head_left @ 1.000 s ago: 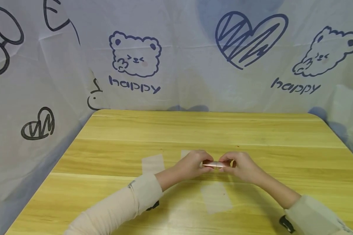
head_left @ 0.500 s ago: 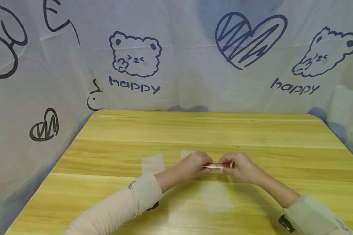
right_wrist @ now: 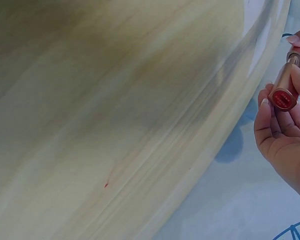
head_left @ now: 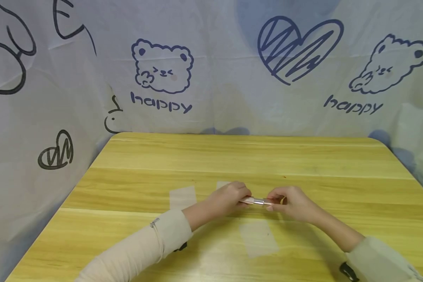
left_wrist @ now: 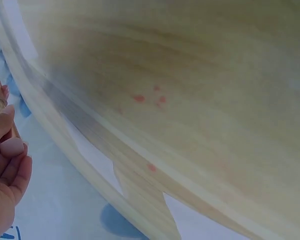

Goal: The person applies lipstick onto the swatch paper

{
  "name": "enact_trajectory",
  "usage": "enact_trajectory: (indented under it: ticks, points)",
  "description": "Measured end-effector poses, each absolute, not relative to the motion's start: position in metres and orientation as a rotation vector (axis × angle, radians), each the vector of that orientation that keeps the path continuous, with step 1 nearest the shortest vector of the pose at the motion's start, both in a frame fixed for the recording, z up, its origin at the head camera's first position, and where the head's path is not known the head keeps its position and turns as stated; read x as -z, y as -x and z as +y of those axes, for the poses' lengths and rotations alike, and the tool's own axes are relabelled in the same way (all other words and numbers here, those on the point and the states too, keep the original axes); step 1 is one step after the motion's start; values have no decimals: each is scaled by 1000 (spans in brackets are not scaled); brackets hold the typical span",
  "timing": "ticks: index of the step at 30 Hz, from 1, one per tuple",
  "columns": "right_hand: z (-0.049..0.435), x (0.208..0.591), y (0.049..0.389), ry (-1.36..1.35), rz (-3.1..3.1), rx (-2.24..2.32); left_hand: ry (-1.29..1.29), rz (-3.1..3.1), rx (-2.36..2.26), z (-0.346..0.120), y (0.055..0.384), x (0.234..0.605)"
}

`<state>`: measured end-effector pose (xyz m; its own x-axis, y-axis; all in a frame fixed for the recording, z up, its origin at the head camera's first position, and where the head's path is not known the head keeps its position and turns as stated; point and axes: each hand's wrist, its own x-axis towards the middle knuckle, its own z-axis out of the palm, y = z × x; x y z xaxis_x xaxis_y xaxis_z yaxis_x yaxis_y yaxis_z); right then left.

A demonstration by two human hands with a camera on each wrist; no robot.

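Note:
A slim rose-gold lipstick tube (head_left: pixel 258 201) lies level between both hands, just above the table, with a silver collar showing at its middle. My left hand (head_left: pixel 229 197) pinches its left part between thumb and fingers. The right part is gripped by my right hand (head_left: pixel 291 201), thumb below and fingers above. In the right wrist view, the lipstick tube's (right_wrist: pixel 283 99) near end carries a round red label, and the right hand's (right_wrist: pixel 285 145) fingers curl beneath it. At the left edge of the left wrist view, my left hand (left_wrist: pixel 7 185) hides much of its part.
Pale rectangular patches (head_left: pixel 182 197) (head_left: pixel 258 238) lie on the wooden table (head_left: pixel 197 156), one more partly behind the left hand. Small red smudges (left_wrist: pixel 139 98) mark the tabletop, and a red speck (right_wrist: pixel 106 185) shows in the right wrist view. White fabric (head_left: pixel 215 78) with drawings hangs behind.
My hands have drawn slightly apart. The two parts of the lipstick tube, joined at a thin seam before, now show a silver collar between them. The tube tilts slightly down to the right.

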<state>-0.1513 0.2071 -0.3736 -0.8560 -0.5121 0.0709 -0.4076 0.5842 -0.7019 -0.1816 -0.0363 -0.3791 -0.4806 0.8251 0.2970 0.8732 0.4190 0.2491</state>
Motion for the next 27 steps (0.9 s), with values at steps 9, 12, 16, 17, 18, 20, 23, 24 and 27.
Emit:
enact_trajectory:
  ticks: [9,12,16,17,18,20,23,24,27]
  points:
    - [219,376,149,719,2686,1194,1498,-2562,714,-39,185,384]
    - [222,377,148,659,2701,1225,1431,-2626,802,-39,187,386]
    - [227,379,146,593,2657,1332,1338,-2681,989,-37,189,386]
    - [228,379,145,577,2636,1371,1318,-2686,1037,-36,191,386]
    - [228,379,145,564,2616,1408,1300,-2689,1076,-35,192,385]
    - [230,379,143,542,2592,1469,1270,-2687,1137,-32,195,385]
    - [231,377,141,500,2584,1533,1232,-2677,1187,-26,200,383]
    - [232,377,140,489,2585,1550,1220,-2676,1205,-23,201,383]
    - [233,377,139,453,2598,1585,1171,-2685,1273,-16,206,381]
